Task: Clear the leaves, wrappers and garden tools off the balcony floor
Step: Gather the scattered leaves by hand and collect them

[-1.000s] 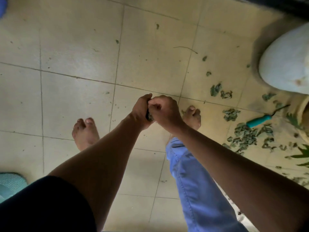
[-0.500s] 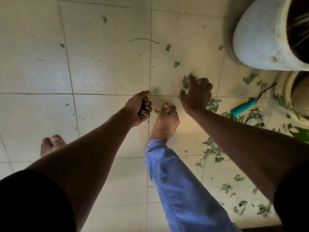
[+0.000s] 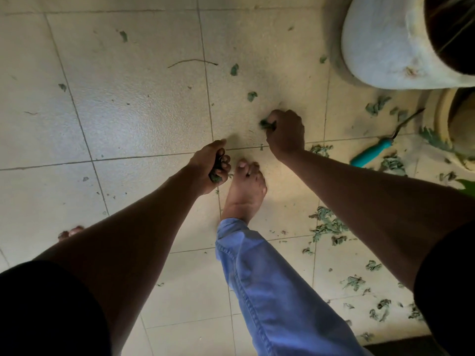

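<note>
My left hand [image 3: 210,164] hangs over the tile floor with its fingers curled round a dark green wad of leaves [image 3: 215,177]. My right hand [image 3: 285,133] is down at the floor further right, its fingers closed on a clump of leaves [image 3: 266,123]. More dry green leaves lie scattered: single ones [image 3: 252,96] ahead of my right hand, a heap [image 3: 327,224] right of my foot, more [image 3: 377,107] by the pots. A garden tool with a teal handle [image 3: 372,152] and a thin metal shaft lies on the floor at the right.
A big white pot [image 3: 385,47] stands at the top right, a beige pot rim [image 3: 443,116] below it. My bare right foot [image 3: 244,191] and blue trouser leg [image 3: 270,291] are between my arms. A thin twig [image 3: 192,62] lies on the tiles ahead.
My hands were together at first, then parted. My right hand reached out open to the leaves on the floor and has now closed on a clump. The left keeps its wad.
</note>
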{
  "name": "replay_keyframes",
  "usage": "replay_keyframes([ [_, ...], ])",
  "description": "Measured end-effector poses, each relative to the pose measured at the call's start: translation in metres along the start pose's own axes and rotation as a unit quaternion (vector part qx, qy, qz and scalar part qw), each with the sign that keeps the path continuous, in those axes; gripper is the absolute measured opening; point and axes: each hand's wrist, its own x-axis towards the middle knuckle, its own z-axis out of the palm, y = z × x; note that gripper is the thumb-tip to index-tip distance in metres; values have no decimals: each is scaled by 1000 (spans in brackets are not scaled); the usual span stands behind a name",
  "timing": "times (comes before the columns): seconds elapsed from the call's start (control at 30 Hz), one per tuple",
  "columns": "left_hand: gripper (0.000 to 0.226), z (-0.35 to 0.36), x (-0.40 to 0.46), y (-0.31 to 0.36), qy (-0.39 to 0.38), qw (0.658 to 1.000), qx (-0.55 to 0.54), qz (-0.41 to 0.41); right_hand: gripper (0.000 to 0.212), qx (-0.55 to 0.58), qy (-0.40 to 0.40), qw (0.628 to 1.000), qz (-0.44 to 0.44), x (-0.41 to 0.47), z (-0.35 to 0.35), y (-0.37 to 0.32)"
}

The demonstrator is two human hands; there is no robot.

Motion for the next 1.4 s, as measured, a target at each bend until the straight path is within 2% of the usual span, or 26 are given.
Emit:
replay_keyframes([
  [0.13, 42, 8, -3, 5, 3, 1000, 6, 12, 11, 151, 6, 988, 12, -12, -11, -23],
  [0.27, 37, 15, -8, 7, 7, 999, 36, 32, 9, 266, -18, 963, -43, -41, -20, -61],
  [0.4, 67, 19, -13, 10, -40, 998, 3, 48, 8, 232, -21, 969, -86, -63, -16, -89],
  [0.5, 73, 16, -14, 13, -47, 996, 0, 70, 15, 164, -12, 980, -108, -63, -11, -101],
  [0.6, 63, 8, -14, 15, -44, 994, 6, 97, 24, 93, -33, 987, -128, -56, -9, -115],
  [0.67, 50, 4, -13, 19, -36, 993, 7, 110, 29, 89, -63, 985, -133, -52, -11, -123],
  [0.73, 44, 0, -11, 24, -21, 993, 7, 116, 29, 106, -82, 981, -138, -48, -14, -129],
  [0.83, 39, -7, -11, 34, 21, 994, 16, 106, 10, 176, -109, 973, -103, -40, -17, -131],
  [0.9, 32, -11, -10, 39, 42, 994, 21, 99, 18, 219, -83, 969, -82, -31, -19, -128],
  [0.97, 30, -16, -9, 42, 46, 994, 11, 94, 27, 170, -21, 978, -118, -15, -20, -122],
  [1.03, 31, -22, -8, 44, 49, 995, 4, 89, 47, 39, 9, 985, -166, 8, -21, -113],
  [1.13, 30, -32, -6, 44, 45, 996, 7, 82, 83, -166, -35, 960, -222, 39, -23, -101],
  [1.2, 31, -39, -7, 42, 37, 996, 10, 74, 94, -241, -57, 933, -263, 50, -25, -94],
  [1.27, 32, -44, -7, 40, 33, 997, 11, 69, 85, -270, -43, 921, -279, 53, -25, -89],
  [1.4, 34, -51, -7, 36, 25, 998, 9, 52, 50, -249, 12, 930, -272, 53, -24, -79],
])
